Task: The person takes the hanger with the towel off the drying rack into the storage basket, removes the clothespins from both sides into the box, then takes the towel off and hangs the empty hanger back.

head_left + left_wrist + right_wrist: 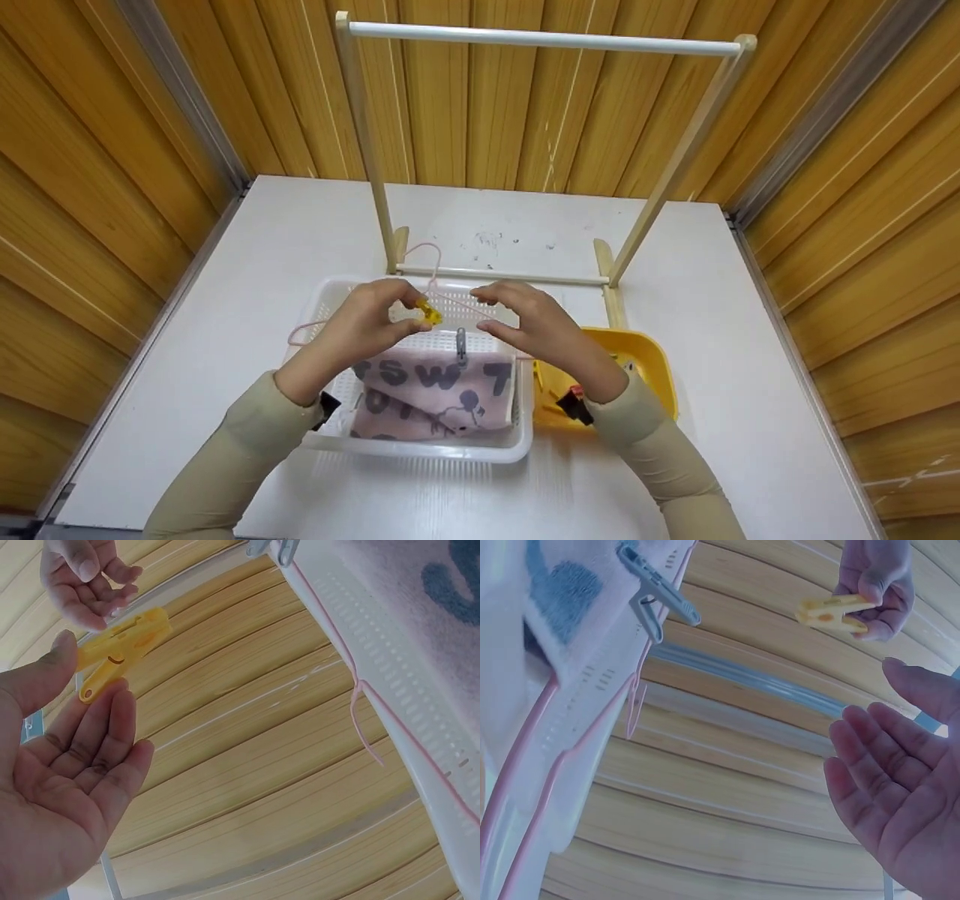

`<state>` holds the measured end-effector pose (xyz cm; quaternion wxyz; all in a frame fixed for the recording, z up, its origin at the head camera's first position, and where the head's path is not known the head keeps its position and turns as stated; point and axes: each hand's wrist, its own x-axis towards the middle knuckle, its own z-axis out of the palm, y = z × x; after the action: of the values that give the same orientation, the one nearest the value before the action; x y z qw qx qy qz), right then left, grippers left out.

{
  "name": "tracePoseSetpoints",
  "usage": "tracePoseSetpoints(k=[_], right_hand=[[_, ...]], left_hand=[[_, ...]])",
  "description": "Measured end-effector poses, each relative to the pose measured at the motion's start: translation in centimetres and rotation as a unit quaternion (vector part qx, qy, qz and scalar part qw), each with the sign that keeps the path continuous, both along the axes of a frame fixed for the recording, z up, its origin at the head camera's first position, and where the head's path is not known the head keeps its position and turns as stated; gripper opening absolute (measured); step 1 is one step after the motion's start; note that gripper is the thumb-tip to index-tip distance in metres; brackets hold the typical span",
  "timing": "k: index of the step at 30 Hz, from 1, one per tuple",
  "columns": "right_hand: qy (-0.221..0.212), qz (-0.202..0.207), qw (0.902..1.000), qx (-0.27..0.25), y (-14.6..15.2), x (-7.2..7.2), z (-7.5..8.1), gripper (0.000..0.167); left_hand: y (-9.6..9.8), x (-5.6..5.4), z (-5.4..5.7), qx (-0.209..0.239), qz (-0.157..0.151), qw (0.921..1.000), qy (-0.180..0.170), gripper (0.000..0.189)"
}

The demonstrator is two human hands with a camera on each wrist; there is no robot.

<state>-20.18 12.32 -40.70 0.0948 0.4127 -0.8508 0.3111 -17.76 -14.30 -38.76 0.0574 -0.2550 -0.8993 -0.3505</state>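
Between thumb and fingers, my left hand (369,315) pinches a yellow clothespin (124,649) by its handle ends, above the white basket. My right hand (525,311) is held opposite, its fingers apart and nothing in them, as the right wrist view (900,772) confirms. Below both hands a pink towel (442,397) with grey letters lies folded over a pink hanger (536,780). A grey clothespin (461,345) is clipped on the towel's upper edge. The hanger's hook sticks up past the basket's far side.
The towel and hanger sit in a white perforated basket (495,454). At its right stands a yellow bin (660,360) with small items, partly behind the right forearm. A wooden rack with a white top bar (540,37) stands behind, before panelled walls.
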Motion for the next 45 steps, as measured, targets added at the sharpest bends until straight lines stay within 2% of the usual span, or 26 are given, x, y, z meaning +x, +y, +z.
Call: tracePoseSetpoints(k=[9,17,23,28,33,40,45], right_hand=[[0.022,0.039,0.9988,-0.017,-1.8,-0.2,0.1,0.038],[0.011,0.031,0.999,-0.032,-2.7,0.0,0.2,0.032],[0.017,0.035,0.9975,-0.06,-2.9,0.0,-0.1,0.022],[0.017,0.044,0.996,-0.076,-3.0,0.0,0.0,0.022],[0.036,0.045,0.9948,-0.084,-3.0,-0.3,-0.3,0.023],[0.038,0.046,0.9942,-0.09,-3.0,-0.5,-0.4,0.025],[0.031,0.046,0.9932,-0.102,-2.7,-0.5,-0.2,0.025]], left_hand=[[1.0,0.1,0.3,0.005,-0.014,0.9997,0.018,0.023],[1.5,0.1,0.3,0.025,-0.03,0.9987,0.032,0.025],[1.5,0.0,0.1,0.041,-0.027,0.9983,0.033,0.026],[1.6,0.0,0.0,0.051,-0.021,0.9978,0.037,0.028],[1.8,-0.1,0.1,0.06,-0.023,0.9971,0.039,0.03],[1.9,-0.2,-0.1,0.076,-0.028,0.9966,0.014,0.028],[2.1,-0.2,0.1,0.071,-0.028,0.997,0.014,0.034]])
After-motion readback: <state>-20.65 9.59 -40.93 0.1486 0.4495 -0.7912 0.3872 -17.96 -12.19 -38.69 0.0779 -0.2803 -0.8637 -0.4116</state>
